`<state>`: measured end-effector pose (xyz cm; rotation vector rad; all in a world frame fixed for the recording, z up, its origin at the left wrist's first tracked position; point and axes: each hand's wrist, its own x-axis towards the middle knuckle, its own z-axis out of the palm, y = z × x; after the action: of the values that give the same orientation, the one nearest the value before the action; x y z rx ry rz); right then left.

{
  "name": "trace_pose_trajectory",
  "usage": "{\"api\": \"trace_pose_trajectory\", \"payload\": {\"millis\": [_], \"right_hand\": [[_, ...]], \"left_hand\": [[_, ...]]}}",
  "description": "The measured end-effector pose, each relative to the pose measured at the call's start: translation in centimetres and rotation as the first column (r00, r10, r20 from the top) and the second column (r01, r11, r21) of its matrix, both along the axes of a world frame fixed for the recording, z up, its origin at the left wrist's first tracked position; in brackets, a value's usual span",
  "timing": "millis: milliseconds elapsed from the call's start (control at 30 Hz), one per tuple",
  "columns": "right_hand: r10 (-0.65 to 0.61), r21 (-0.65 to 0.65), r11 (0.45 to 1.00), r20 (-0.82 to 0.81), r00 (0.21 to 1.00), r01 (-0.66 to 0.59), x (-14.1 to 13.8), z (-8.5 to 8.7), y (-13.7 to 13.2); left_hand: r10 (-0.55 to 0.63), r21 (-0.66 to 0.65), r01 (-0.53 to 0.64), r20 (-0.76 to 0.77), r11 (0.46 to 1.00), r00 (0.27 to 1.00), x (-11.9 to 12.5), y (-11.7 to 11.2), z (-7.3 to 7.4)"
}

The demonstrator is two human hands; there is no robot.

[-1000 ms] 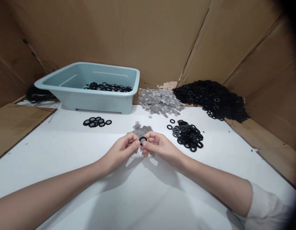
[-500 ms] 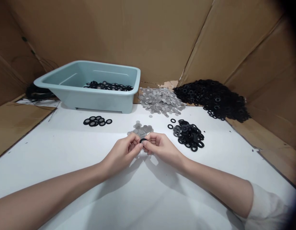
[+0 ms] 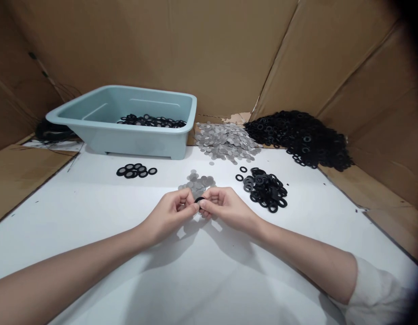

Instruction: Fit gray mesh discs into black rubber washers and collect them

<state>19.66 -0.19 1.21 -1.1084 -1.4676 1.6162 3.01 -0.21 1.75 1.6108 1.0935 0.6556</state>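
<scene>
My left hand (image 3: 173,212) and my right hand (image 3: 225,206) meet at the middle of the white table, thumbs and fingertips pinched on one black ring (image 3: 199,199). Something grey shows inside the ring, between the thumbs, partly hidden by them. Just beyond my fingers lies a small heap of grey discs (image 3: 197,183). To the right of my right hand is a pile of loose black rings (image 3: 268,192). Further left, a small cluster of black rings with grey discs in them (image 3: 134,170) rests on the table.
A light blue tub (image 3: 141,140) with several disc-filled rings (image 3: 153,121) inside stands at the back left. Behind are a large heap of grey discs (image 3: 227,142) and a larger heap of black rings (image 3: 300,137). Cardboard walls (image 3: 212,54) enclose the table (image 3: 195,280).
Both hands stay together on the ring. My left fingers have shifted slightly, and more of the ring and its grey inside now show. The whole view has drifted slightly.
</scene>
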Motion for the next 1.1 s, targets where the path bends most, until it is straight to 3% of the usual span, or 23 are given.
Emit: {"api": "trace_pose_trajectory", "payload": {"millis": [133, 333, 667, 900, 1100], "right_hand": [[-0.026, 0.019, 0.999, -0.013, 1.000, 0.026, 0.0, -0.3, 0.1], [-0.019, 0.167, 0.985, -0.090, 0.996, 0.034, 0.2, -0.7, 0.1], [-0.082, 0.363, 0.930, 0.040, 0.996, 0.062, 0.1, -0.8, 0.0], [-0.024, 0.422, 0.906, 0.156, 0.988, -0.044, -0.1, -0.8, -0.3], [-0.100, 0.425, 0.904, 0.116, 0.988, 0.041, -0.5, -1.1, -0.8]], "left_hand": [[0.021, -0.041, -0.019, 0.034, 0.999, 0.999, 0.0, 0.1, 0.0], [0.042, -0.080, -0.034, 0.087, 0.996, 0.995, -0.1, 0.4, -0.3], [0.025, -0.040, -0.020, 0.132, 0.999, 0.991, 0.0, 0.3, -0.4], [0.015, 0.047, -0.019, 0.083, 0.999, 0.996, 0.1, 0.3, -0.5], [0.041, 0.023, -0.043, 0.094, 0.999, 0.995, 0.2, 0.1, -0.7]]}}
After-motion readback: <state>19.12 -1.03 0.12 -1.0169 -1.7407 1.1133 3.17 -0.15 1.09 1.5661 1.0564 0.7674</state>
